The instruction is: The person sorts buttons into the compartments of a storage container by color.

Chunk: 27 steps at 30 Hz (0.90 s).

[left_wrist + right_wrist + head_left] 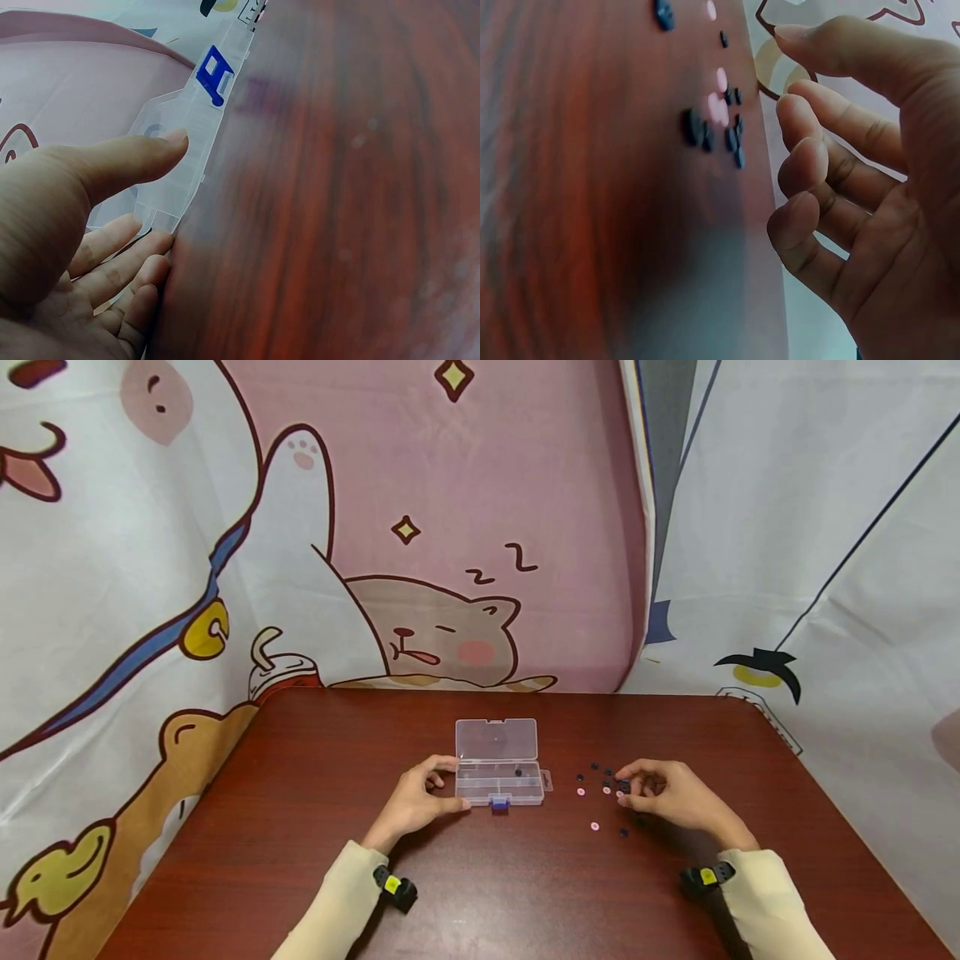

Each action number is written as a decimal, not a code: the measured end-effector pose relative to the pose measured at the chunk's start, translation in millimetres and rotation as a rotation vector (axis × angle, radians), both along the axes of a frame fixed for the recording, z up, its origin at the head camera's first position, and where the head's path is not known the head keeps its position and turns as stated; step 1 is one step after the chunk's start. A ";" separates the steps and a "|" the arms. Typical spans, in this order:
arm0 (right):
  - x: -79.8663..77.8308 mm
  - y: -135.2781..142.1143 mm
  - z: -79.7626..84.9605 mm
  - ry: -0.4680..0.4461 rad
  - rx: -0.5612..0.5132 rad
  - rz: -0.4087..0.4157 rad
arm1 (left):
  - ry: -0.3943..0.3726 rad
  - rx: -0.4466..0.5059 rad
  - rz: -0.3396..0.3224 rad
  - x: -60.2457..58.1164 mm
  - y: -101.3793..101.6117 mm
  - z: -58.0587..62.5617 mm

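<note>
With our left hand (420,795) gripping the clear box (497,750) near the far edge of the surface (322,777), we judge that our right hand (678,789), loosely parted and apparently empty, does best pinching the black discs (596,767) and pink discs (595,827), toward the right edge, singly.

a curtained-off nook, shown by cartoon-printed fabric (570,477) hanging behind and beside a reddish-brown table (525,885).

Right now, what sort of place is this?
Probably a craft or sorting corner indoors, though I can't see the whole room. There's a brown table, a clear box with small black and pink pieces beside it, and a cartoon cloth behind.
</note>
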State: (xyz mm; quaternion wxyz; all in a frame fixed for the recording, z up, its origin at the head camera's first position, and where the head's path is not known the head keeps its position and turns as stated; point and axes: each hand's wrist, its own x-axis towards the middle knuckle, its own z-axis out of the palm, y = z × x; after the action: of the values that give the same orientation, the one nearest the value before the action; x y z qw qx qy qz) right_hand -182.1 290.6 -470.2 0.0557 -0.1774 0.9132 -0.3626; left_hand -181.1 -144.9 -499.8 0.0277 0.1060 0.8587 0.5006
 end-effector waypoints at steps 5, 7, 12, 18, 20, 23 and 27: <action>7.3 9.9 -3.6 -0.015 0.014 0.007 | -0.001 0.002 0.000 -0.1 -0.3 -0.1; 10.6 13.1 -4.5 -0.022 0.015 0.013 | -0.003 0.000 0.002 0.3 -0.4 0.2; 18.4 21.0 -6.2 -0.027 0.016 0.033 | -0.003 -0.002 -0.002 0.7 -0.1 1.3; 24.5 27.7 -8.9 -0.046 0.024 0.042 | 0.012 0.002 -0.004 0.2 0.3 1.5; 25.2 28.2 -10.0 -0.062 0.029 0.032 | 0.017 0.000 -0.002 -0.2 0.2 0.5; 25.7 27.6 -11.4 -0.096 0.034 0.012 | 0.013 -0.001 -0.001 0.0 0.1 0.6; 25.9 25.7 -12.7 -0.108 0.041 -0.005 | 0.003 -0.001 -0.002 0.2 -0.5 0.6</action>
State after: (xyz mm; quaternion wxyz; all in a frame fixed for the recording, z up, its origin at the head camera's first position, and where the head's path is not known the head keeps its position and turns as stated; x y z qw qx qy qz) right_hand -156.2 316.3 -482.9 0.1076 -0.1541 0.9166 -0.3530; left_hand -180.9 -145.4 -499.2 0.0268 0.1074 0.8590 0.4999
